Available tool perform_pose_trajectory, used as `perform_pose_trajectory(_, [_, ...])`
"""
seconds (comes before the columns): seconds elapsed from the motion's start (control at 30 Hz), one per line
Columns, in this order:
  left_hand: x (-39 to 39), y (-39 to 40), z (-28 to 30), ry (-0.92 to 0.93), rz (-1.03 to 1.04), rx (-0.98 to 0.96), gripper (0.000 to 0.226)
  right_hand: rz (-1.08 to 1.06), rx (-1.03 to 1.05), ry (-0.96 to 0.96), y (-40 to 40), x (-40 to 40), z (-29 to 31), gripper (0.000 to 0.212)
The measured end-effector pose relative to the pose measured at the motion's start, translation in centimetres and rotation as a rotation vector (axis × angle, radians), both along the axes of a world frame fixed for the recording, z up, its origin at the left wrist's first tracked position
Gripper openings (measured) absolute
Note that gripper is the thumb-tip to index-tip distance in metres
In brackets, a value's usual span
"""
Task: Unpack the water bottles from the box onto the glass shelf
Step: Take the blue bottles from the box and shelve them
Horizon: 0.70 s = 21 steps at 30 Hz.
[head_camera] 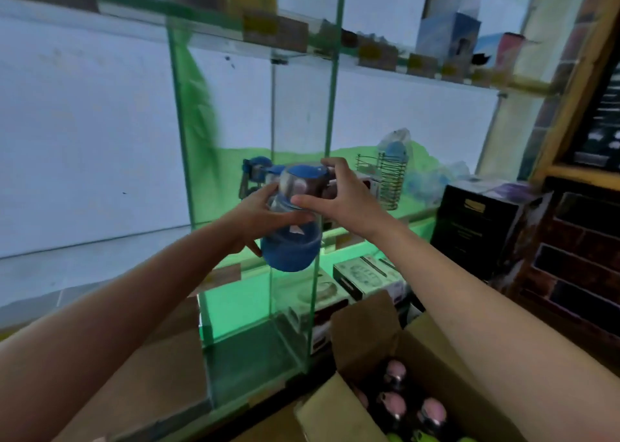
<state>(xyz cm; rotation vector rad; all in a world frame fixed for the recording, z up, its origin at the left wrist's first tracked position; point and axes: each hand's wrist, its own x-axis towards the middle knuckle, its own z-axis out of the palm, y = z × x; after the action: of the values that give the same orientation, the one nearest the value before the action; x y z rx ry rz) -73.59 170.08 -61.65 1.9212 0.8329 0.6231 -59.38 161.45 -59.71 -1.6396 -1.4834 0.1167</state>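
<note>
A blue water bottle (291, 250) with a blue lid and clear middle hangs in the air in front of the glass shelf (412, 222). My left hand (258, 222) grips its body from the left. My right hand (339, 190) holds its upper part, fingers curled round the lid end. Another blue bottle (256, 170) stands on the shelf just behind. The open cardboard box (369, 321) sits at lower right and holds several bottles with pink lids (391, 401).
Vertical glass panels (330, 106) frame the shelf bay. A wire holder with a wrapped blue bottle (392, 170) stands on the shelf at right. Black boxes (476, 220) sit at far right, white product boxes (365, 275) on the lower shelf, more boxes on the top shelf.
</note>
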Motion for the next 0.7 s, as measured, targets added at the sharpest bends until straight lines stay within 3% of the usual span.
perform_pose_trajectory(0.2, [-4.1,4.1,0.2,-0.031,0.153,-0.070,0.063,0.107,-0.068,0.057,4.5,-3.6,0.1,0.067])
perform_pose_trajectory(0.33, [-4.8,6.7,-0.7,-0.090,0.241,-0.099,0.061,0.126,-0.209,-0.091,6.7,-5.3,-1.3,0.045])
perform_pose_trajectory(0.43, [-4.5,8.6,-2.1,-0.107,0.321,-0.115,0.069,0.164,-0.334,-0.076,8.0,-6.2,-3.0,0.053])
perform_pose_trajectory(0.53, [-4.0,10.3,-3.1,-0.127,0.398,-0.118,0.090,0.201,-0.351,-0.011,9.1,-6.7,-4.2,0.068])
perform_pose_trajectory(0.63, [-3.2,12.0,-3.7,-0.140,0.430,-0.084,0.104,0.202,-0.361,0.044,10.3,-6.6,-5.0,0.068])
perform_pose_trajectory(0.7, [-2.9,12.5,-3.6,-0.117,0.425,-0.067,0.102,0.201,-0.371,0.068,11.0,-6.4,-5.3,0.066])
